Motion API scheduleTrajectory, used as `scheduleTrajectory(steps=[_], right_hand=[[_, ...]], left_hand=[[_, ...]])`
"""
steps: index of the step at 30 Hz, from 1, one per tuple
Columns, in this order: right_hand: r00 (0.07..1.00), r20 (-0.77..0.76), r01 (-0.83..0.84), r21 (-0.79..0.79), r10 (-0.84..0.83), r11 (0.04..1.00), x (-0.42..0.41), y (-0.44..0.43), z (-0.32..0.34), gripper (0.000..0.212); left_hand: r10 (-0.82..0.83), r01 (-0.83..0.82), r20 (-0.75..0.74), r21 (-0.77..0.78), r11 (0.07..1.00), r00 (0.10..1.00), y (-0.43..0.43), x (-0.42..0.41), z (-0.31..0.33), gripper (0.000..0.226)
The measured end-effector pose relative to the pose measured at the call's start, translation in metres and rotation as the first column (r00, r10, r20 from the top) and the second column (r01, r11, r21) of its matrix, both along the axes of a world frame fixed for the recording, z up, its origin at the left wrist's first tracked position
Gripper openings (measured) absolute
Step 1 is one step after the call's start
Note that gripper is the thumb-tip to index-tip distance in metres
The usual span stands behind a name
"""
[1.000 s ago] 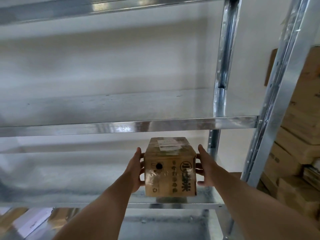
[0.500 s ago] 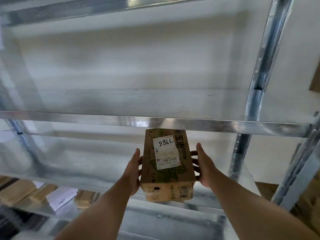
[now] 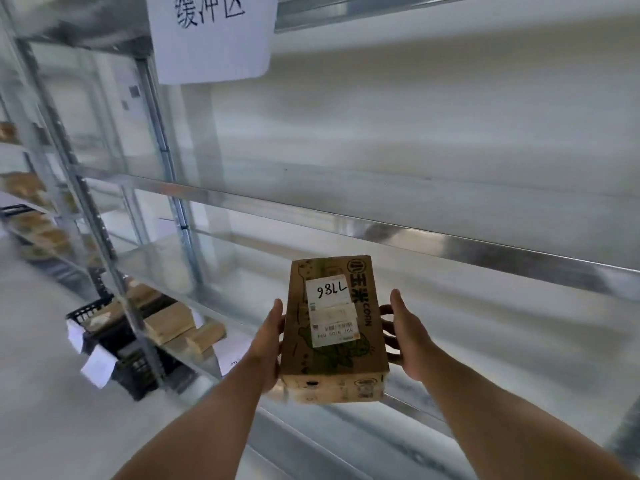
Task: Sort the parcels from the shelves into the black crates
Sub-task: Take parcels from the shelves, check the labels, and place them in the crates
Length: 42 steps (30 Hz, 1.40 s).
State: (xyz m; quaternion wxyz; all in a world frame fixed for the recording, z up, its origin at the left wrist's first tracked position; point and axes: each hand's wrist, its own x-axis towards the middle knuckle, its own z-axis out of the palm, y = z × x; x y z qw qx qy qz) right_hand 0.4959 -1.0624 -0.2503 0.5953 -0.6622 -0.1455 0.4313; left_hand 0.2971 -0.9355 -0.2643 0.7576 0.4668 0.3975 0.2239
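Steel rack (image 3: 415,233) fills the view; its near shelves are bare. Lower left, under the next bay, a black crate (image 3: 114,344) sits on the floor with paper tags on its rim; brown parcels (image 3: 173,322) lie on the low shelf beside it. A paper sign (image 3: 211,36) hangs from the top rail.

Carton (image 3: 334,327) is off the shelf, held in the air in front of the rack, label (image 3: 332,310) up, handwritten number upside down to the camera. Left hand (image 3: 272,336) presses flat on its left side, right hand (image 3: 405,341) on its right; both grasp by side pressure only, nothing visibly under the base.

Risks, judged: palms-only squeeze could let the carton slide down on the way to the crate. View is motion-blurred; a corner may clip a rack upright. Inverted number could be misread, sending it to the wrong crate.
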Motion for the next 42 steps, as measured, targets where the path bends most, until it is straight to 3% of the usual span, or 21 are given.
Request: scheduleTrajectory(steps=[8,20,33,42], right_hand=[[0.989,0.045,-0.141,0.033,0.139,0.989,-0.130,0.152,0.008,0.044],[0.936,0.071,-0.348,0.013,0.346,0.938,-0.286,0.359,-0.014,0.043],[0.836,0.179,-0.531,0.030,0.518,0.847,-0.397,0.632,-0.012,0.045],[0.728,0.153,-0.675,-0.012,0.668,0.738,-0.520,0.784,-0.022,0.049]], left_hand=[[0.157,-0.156,-0.022,0.031,0.987,0.987,0.128,-0.133,0.009,0.056],[0.469,-0.470,-0.036,-0.022,0.882,0.882,0.272,-0.301,-0.007,0.028],[0.671,-0.671,-0.094,0.036,0.741,0.736,0.489,-0.405,-0.004,0.034],[0.736,-0.734,-0.147,0.075,0.675,0.661,0.614,-0.530,-0.013,0.038]])
